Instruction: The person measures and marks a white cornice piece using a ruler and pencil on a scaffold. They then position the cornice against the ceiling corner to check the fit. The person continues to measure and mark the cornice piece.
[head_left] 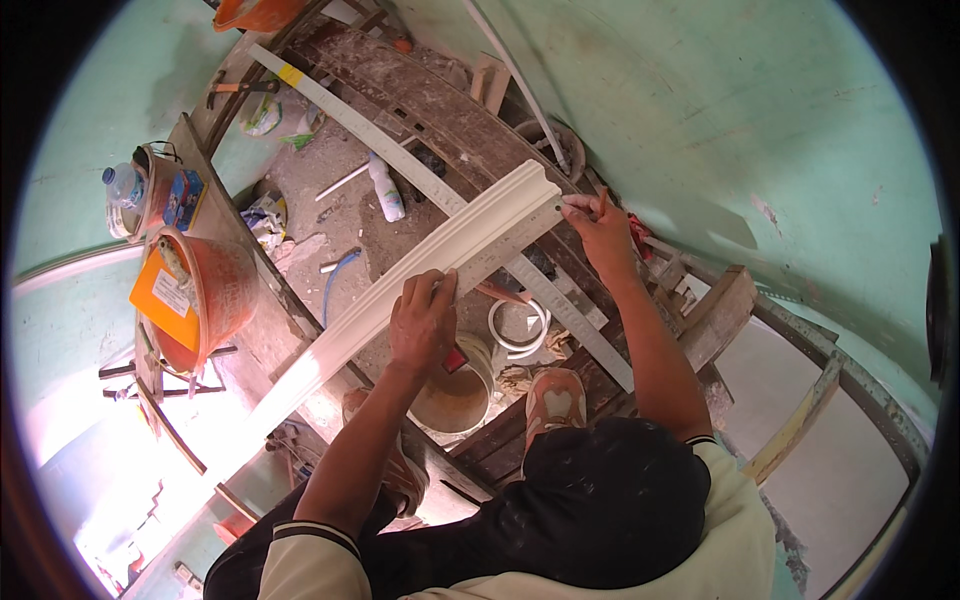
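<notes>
A long white cornice moulding [400, 275] runs diagonally from the bright lower left to the upper middle. My left hand [425, 322] is closed over its near edge, fingers curled on the face. Just under that palm shows a small red object [455, 358]; whether the hand holds it I cannot tell. At the far right end, my right hand [603, 238] has thumb and fingertip at the moulding's corner, a thin brown pencil-like stick [603, 200] between its fingers. A greyish flat band lies along the moulding's near side. Beneath it crosses a long pale straightedge [400, 160].
Wooden planks [440, 125] form a platform around a lower floor. An orange bucket [235, 290], a hammer [243, 88] and a water bottle [122, 185] stand left. Below me are a pale bucket [470, 400], a white hose coil [520, 330] and a spray bottle [385, 187]. Green walls close in.
</notes>
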